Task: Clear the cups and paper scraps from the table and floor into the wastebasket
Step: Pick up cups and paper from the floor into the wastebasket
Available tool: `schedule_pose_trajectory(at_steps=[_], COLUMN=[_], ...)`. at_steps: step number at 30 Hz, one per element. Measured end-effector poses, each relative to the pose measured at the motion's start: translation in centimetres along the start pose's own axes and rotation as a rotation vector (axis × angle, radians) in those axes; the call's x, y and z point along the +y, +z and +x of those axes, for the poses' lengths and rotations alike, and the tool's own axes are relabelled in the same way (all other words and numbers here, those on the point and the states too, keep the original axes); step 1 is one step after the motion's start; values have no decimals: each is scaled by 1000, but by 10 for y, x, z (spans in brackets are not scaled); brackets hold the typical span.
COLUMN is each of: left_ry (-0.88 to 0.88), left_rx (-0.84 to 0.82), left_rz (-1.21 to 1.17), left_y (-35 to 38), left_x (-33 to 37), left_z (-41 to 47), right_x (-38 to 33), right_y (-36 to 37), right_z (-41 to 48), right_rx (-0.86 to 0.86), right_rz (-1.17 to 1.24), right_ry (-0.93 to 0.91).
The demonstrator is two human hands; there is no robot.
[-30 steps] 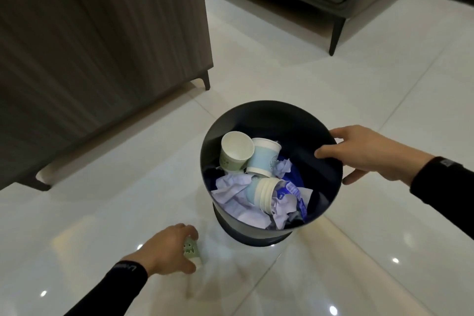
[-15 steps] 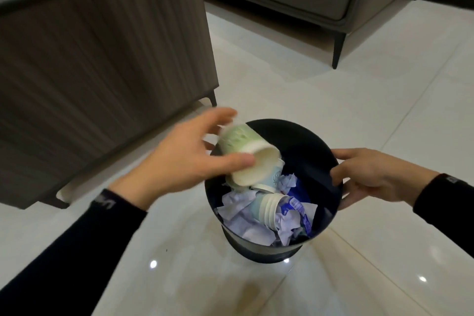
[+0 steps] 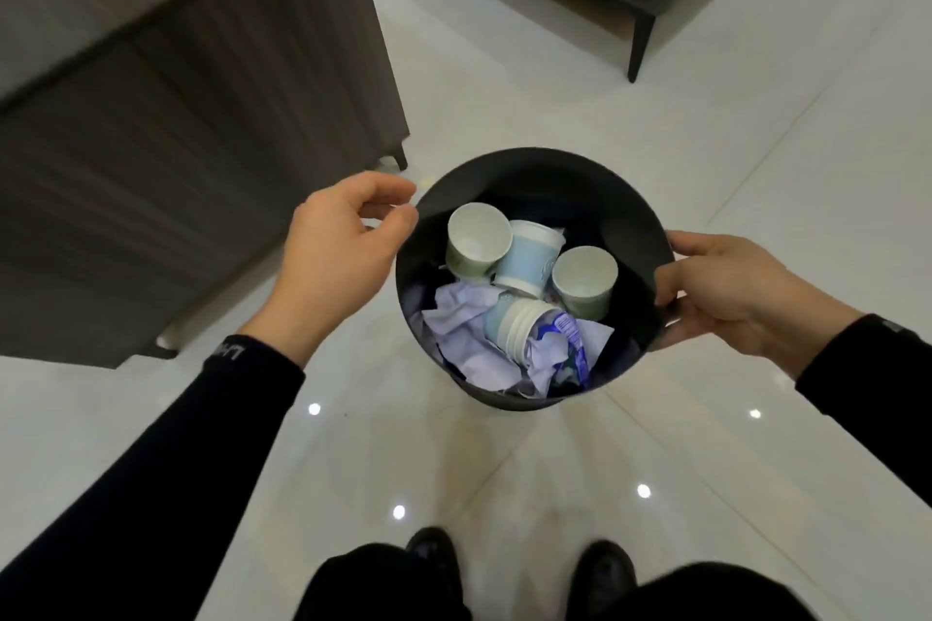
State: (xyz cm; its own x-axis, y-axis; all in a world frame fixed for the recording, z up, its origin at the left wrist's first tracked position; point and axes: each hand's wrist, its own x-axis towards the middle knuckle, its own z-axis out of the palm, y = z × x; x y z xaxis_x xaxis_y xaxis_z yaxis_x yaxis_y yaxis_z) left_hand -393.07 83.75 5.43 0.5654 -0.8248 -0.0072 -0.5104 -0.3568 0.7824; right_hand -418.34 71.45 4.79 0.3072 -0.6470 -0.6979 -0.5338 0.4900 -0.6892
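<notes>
Cups (image 3: 524, 262) and crumpled paper scraps (image 3: 461, 323) fill the black wastebasket (image 3: 650, 237) standing on the floor (image 3: 454, 459). My right hand (image 3: 726, 298) grips its rim, fingers closed on it; my left hand (image 3: 338, 247) hovers beside the rim, fingers loosely curled, holding nothing.

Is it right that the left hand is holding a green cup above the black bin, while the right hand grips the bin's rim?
Not quite. In the head view the left hand is empty, fingers loosely curled beside the bin. Both green cups already lie inside it. The right hand does grip the rim.
</notes>
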Motion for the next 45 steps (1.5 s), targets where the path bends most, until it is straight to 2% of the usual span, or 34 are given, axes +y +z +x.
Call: schedule_pose_trajectory(at_steps=[3,9,13,17,24,34,40,45], left_ry=[-7,-20,-52,-46,-92,-278,-485,-688], left_rx=[-43,-24,-41,-24,56,126,220,312], left_rz=[-17,-77,-89,-60,-74,-75,-72,-110], left_y=[-53,-162,-202,-222,-231,-224,-212,-168], left_x=[84,267,345,384,378,336,286,212], left_z=[7,33,63,109,232,433,534,596], right_x=[-73,-231,-313,-382,-490,-635,-700,-705], right_y=[-33,-105,-140,-163,-163,-155,-134,-99], right_z=[-75,-209,-248,-241,-142,50,182,321], right_rx=[34,50,47,56,31,-94,-190,-250], right_rz=[53,108,74,36,-31,-124,-210,-324], right_ry=[35,70,40,-17,-56,-8,70,87])
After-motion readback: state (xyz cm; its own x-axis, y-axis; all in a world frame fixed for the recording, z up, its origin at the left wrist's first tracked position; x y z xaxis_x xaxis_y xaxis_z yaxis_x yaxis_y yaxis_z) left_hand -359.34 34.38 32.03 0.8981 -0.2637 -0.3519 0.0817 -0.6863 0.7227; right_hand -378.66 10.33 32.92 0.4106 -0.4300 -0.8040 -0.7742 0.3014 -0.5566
